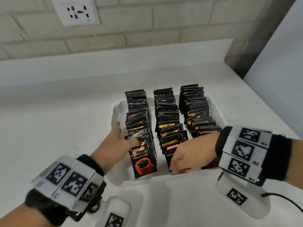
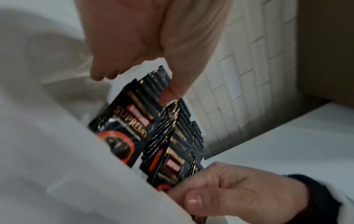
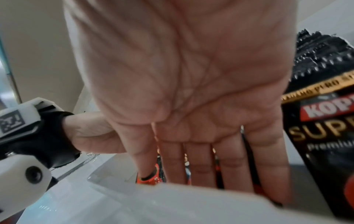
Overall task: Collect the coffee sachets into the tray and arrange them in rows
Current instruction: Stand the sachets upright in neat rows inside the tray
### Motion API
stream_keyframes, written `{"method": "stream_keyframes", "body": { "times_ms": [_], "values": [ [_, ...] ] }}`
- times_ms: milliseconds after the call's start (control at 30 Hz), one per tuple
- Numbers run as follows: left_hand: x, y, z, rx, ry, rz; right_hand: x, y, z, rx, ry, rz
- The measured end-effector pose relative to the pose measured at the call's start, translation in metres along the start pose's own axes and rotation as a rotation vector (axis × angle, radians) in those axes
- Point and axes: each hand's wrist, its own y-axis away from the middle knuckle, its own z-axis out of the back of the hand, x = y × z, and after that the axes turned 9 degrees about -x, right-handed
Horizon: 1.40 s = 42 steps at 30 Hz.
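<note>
A white tray (image 1: pixel 115 110) on the counter holds black Kopiko Supremo coffee sachets standing in three rows: left (image 1: pixel 137 115), middle (image 1: pixel 167 112) and right (image 1: pixel 195 104). My left hand (image 1: pixel 122 136) lies along the left row's near end, fingers stretched beside it. Its thumb rests on the top edges of the front sachets (image 2: pixel 124 124). My right hand (image 1: pixel 180 161) reaches across the tray's near end. Its straight fingers (image 3: pixel 201 163) press flat against the front sachet of the middle row. The right row's front sachets are hidden behind my right wrist.
The tray stands on a white counter (image 1: pixel 57 120) against a tiled wall with a socket plate (image 1: pixel 75 12). The counter's right edge runs close beside the tray. A black cable (image 1: pixel 287 202) trails from my right wrist device.
</note>
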Motion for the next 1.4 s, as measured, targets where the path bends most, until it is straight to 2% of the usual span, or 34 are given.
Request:
{"method": "stream_keyframes", "body": {
  "times_ms": [133,400,700,1033,1133,1200,1300,1400],
  "values": [
    [0.003,-0.014,-0.006,0.023,0.132,0.033,-0.005,-0.006,-0.003,-0.04,-0.073,-0.007],
    [-0.011,-0.02,-0.014,0.036,0.151,-0.067,-0.004,-0.008,-0.002,-0.136,-0.241,0.019],
    [-0.012,-0.02,-0.014,0.077,0.148,-0.11,-0.007,-0.008,-0.003,-0.152,-0.363,-0.003],
    [-0.014,-0.008,0.001,-0.102,0.107,-0.128,-0.01,0.019,0.001,-0.162,-0.427,0.01],
    [-0.013,0.003,0.006,-0.166,0.097,-0.209,-0.015,0.033,0.006,-0.264,-0.439,0.017],
    [-0.012,0.012,0.005,-0.162,0.12,-0.27,-0.021,0.044,0.01,-0.405,-0.499,0.015],
    [-0.01,0.026,-0.005,0.006,0.143,-0.303,-0.031,0.053,0.011,-0.634,-0.758,-0.047],
    [-0.009,0.025,-0.024,0.125,0.148,-0.261,-0.033,0.054,0.002,-0.672,-1.017,-0.078]
  ]
}}
